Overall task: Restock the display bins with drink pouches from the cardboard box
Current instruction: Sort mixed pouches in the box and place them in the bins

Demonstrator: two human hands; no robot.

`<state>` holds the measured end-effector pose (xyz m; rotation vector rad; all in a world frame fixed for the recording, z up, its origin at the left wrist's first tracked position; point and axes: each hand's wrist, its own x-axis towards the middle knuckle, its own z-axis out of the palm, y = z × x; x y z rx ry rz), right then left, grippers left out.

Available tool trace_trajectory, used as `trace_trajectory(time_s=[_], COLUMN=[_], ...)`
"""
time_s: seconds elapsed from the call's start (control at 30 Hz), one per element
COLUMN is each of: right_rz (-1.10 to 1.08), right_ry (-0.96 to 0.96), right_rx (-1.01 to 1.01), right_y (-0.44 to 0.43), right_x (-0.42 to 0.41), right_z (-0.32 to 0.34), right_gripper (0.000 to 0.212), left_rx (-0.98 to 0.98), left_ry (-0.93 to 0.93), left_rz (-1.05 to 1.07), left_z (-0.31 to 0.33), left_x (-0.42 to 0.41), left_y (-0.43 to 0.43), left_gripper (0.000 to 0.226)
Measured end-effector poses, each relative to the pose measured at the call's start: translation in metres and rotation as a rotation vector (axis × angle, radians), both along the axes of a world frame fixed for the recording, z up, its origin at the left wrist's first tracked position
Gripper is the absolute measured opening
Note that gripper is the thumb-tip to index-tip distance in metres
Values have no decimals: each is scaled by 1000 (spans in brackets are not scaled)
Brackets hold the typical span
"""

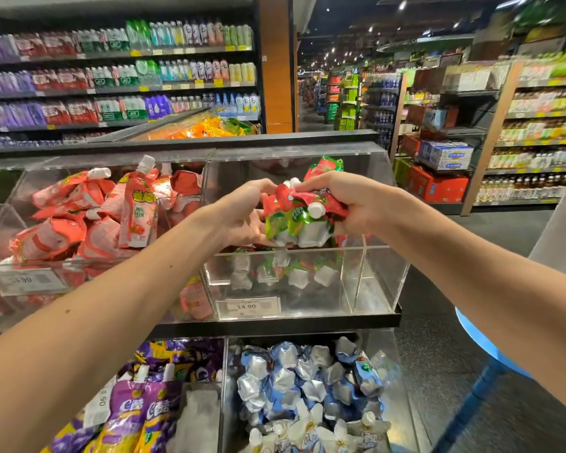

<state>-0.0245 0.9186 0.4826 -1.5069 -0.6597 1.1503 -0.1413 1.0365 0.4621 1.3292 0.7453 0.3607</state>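
Both my hands hold a bunch of red-and-green drink pouches (299,214) with white caps above the upper right clear display bin (376,282). My right hand (353,204) grips the bunch from the right, fingers curled over the top. My left hand (245,214) cups it from the left and below, thumb on the pouches. A few pouches of the same kind (285,269) lie low in that bin. The cardboard box is out of sight.
The upper left bin (4,223) is piled with pink-red pouches (89,217). Below are a bin of purple pouches (144,407) and one of blue-silver pouches (311,384). A price tag (252,306) reads 14.90. Drink shelves stand behind; an aisle floor (438,354) runs to the right.
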Motion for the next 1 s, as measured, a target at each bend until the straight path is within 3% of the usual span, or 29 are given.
trace_trajectory(time_s=[0.07,0.13,0.27,0.43,0.47,0.57,0.63,0.7,0.83,1.0], right_rz=[-6,-42,-148,-137,-136,-147,-147,-143,-146,-163], right_ry=[32,-57,-512,-601,-646,-755,-765,-782,-778,-741], right_rx=[15,20,-7,-31,-49,-90,-98,-106,-109,-134], right_y=[2,2,1,2,3,9,12,17,20,17], right_x=[-4,-6,0,1,-1,0,0,0,-1,0], right_z=[1,6,14,12,9,-2,-7,-10,-7,-9], right_gripper=[9,11,37,24,23,24,28,27,27,30], left_rx=[-33,22,342,615,642,863,1095,1232,1329,1244], left_ry=[78,158,300,493,548,737,863,1007,1211,1084], left_rz=[-10,-20,-105,-267,-339,-536,-685,-700,-648,-681], left_z=[0,-4,-16,-24,-27,-34,-33,-32,-37,-31], left_x=[-3,0,19,49,52,59,59,56,54,42], left_y=[2,3,2,2,4,10,6,4,19,21], left_gripper=[13,19,24,14,19,86,98,96,88,99])
